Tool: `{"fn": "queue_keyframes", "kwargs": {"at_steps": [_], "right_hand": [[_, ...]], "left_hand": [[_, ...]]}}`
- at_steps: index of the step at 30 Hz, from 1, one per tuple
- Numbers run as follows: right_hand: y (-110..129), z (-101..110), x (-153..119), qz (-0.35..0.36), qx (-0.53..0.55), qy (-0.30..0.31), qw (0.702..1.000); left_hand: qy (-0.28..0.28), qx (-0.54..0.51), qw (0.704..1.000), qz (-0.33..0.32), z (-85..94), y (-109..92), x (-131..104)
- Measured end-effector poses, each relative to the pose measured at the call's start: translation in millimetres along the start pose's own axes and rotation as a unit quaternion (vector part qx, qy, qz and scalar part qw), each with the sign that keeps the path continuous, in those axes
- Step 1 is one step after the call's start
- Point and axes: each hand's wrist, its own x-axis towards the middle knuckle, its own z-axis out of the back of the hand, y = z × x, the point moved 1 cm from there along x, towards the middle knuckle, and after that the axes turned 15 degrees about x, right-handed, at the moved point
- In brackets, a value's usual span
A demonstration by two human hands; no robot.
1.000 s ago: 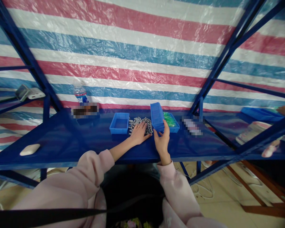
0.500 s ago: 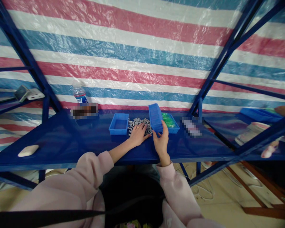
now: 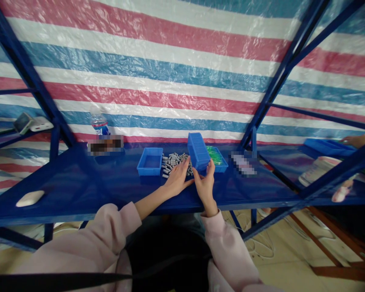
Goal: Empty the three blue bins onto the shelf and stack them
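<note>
My right hand [image 3: 205,185] grips the lower end of a blue plastic bin [image 3: 198,151], which is tipped on its side with its outer faces toward me. What lies inside that bin is hidden. Small grey cylindrical pieces [image 3: 172,159] are heaped on the blue table just left of it. Over the right part of this heap, my left hand [image 3: 178,179] lies with fingers stretched out, close to the bin's mouth. Left of the heap stands an empty blue bin [image 3: 150,172]. Another blue bin [image 3: 223,167] with bright green pieces [image 3: 215,155] sits behind my right hand.
A bottle [image 3: 100,125] stands at the back left, and a white mouse-shaped object [image 3: 30,198] lies near the left edge. Blue frame posts [image 3: 253,138] rise at both sides. At far right, another person's hand [image 3: 357,141] is by a blue tray [image 3: 328,147].
My left hand has drawn its fingers rightward, closer to the tipped bin, uncovering grey pieces at left. The bin has turned slightly in my right hand. The whole view has shifted a little.
</note>
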Motion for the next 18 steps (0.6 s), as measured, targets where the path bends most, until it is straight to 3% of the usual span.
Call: {"fn": "queue_keyframes", "kwargs": {"at_steps": [4, 10, 18], "right_hand": [[-3, -2, -3, -0.027, 0.029, 0.017, 0.999], [1, -4, -4, -0.058, 0.056, 0.041, 0.996], [10, -4, -5, -0.047, 0.049, 0.047, 0.997]], "left_hand": [[-0.004, -0.025, 1.000, -0.013, 6.6, -7, -4], [-0.027, -0.060, 0.997, 0.040, 9.6, -1, -6], [-0.089, -0.083, 0.986, 0.113, 9.0, 7, -7]]}}
